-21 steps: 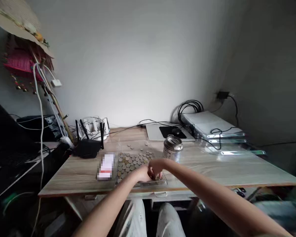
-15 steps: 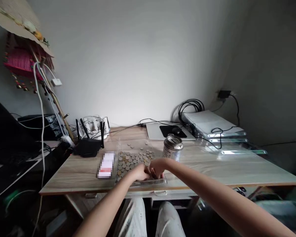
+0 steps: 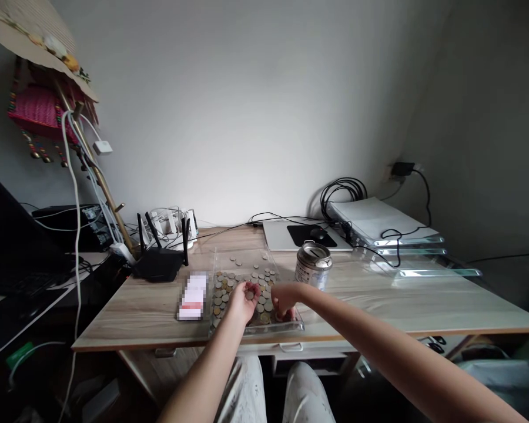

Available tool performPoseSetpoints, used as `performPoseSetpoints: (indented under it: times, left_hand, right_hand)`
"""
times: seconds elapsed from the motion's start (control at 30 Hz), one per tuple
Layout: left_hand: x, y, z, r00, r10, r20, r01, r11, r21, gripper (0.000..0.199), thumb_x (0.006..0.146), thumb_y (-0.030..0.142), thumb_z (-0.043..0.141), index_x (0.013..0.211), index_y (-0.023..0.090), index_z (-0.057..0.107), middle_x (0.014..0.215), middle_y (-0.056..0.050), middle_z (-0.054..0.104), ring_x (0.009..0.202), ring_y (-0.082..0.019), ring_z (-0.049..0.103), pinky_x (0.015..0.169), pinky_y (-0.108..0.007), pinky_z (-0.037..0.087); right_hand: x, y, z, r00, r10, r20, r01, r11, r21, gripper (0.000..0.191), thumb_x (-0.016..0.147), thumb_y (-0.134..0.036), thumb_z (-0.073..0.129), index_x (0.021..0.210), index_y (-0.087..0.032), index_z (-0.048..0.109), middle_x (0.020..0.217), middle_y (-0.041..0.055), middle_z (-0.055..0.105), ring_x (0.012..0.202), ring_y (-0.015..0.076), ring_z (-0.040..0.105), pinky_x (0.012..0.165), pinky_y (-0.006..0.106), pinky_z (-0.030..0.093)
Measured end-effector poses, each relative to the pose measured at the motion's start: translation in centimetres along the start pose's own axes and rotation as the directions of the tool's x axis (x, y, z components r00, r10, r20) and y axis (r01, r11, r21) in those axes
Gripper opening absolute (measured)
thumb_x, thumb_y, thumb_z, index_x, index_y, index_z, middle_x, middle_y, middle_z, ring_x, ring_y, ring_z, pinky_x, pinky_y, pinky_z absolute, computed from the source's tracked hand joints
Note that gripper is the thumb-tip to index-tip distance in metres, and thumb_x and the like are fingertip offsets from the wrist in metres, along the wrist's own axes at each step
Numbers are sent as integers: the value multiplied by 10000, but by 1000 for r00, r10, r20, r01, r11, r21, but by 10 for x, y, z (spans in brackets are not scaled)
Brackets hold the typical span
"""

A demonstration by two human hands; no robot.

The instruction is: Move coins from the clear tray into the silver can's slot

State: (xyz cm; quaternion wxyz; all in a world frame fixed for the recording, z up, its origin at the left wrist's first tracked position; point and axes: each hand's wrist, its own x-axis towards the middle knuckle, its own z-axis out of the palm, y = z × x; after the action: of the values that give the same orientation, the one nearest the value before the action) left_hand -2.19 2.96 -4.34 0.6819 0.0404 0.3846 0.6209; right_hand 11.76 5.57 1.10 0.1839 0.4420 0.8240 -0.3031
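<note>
A clear plastic tray (image 3: 264, 330) lies near the desk's front edge with many silver and gold-toned coins (image 3: 229, 285) spread in it. Over the tray's middle, my left hand (image 3: 242, 302) is turned palm up, its fingers curled around a coin (image 3: 250, 295); whether more lie under it is hidden. My right hand (image 3: 286, 299) reaches down into the tray's right front corner, fingers bent together and pointing down. What its fingertips grip, if anything, is hidden. Just beyond the right hand stands a silver can-shaped coin bank (image 3: 314, 264) with a slot in its lid.
A phone (image 3: 193, 296) with a blurred screen lies left of the tray. Behind it sits a black router (image 3: 158, 263) with upright antennas. At the back are a mouse pad (image 3: 302, 235) with a black mouse (image 3: 318, 232), and stacked clear trays (image 3: 379, 220) with cables to the right.
My left hand has moved away from the right hand, leftward and upward, and turned palm up with a coin showing. My right hand stays in the tray's right front corner. The view has shifted slightly.
</note>
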Motion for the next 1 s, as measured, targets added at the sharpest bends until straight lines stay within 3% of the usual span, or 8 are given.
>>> performPoseSetpoints:
  times: [0.2,0.3,0.5,0.63,0.73,0.8,0.9,1.0]
  left_hand:
    - [0,-4,2,987,-100,124,108,992,-58,186,789,203,352,736,96,495,683,-111,557,634,-172,582,577,-321,503]
    - [-3,-5,4,971,-133,200,147,987,-58,173,785,186,363,734,98,503,714,-121,569,664,-175,587,592,-315,508]
    - [-4,-6,2,983,-78,167,95,990,-99,139,756,106,375,727,103,511,693,-98,581,636,-154,590,609,-299,524]
    - [-7,-5,0,969,-124,215,147,985,-94,153,752,110,380,738,66,526,739,-153,585,711,-189,606,614,-299,532]
    - [-11,-5,0,970,-107,216,125,990,-71,131,736,77,397,740,74,528,736,-140,593,725,-193,610,623,-311,536]
    - [-14,-6,1,971,-89,224,99,994,-35,137,728,45,394,727,77,526,724,-134,600,727,-191,613,648,-318,531]
    - [-17,-8,2,967,-72,243,63,997,44,137,723,15,411,722,73,535,741,-133,616,732,-179,616,669,-288,519]
    - [-20,-9,3,961,-66,269,28,989,144,102,732,61,466,766,62,562,735,-123,625,647,-132,609,578,-208,498]
  right_hand:
    - [11,1,-19,920,-22,-392,226,846,482,193,625,-283,544,700,-125,626,583,17,621,481,93,544,463,182,415]
    - [23,-11,-18,847,-22,-531,255,894,369,185,614,-272,556,698,-127,633,584,21,618,499,97,539,458,172,385]
    - [22,-30,-6,670,-56,-740,235,962,139,184,639,-302,554,683,-166,670,617,16,627,563,107,536,496,180,355]
    - [-19,-20,-22,452,-69,-889,261,964,58,244,723,-351,485,730,-189,668,686,22,641,605,109,539,554,192,369]
    - [-61,10,-48,296,35,-954,117,990,73,260,734,-366,470,798,-206,664,733,26,646,620,115,543,555,199,368]
    - [-83,36,-64,285,131,-950,-62,991,118,225,696,-344,508,782,-213,669,727,30,646,648,132,551,559,209,368]
    - [-95,64,-76,344,244,-907,-309,941,136,174,640,-263,529,722,-217,676,713,39,640,663,147,554,554,218,363]
    - [-91,73,-76,401,288,-870,-404,908,114,191,618,-219,516,720,-226,678,731,42,637,677,147,554,543,215,358]
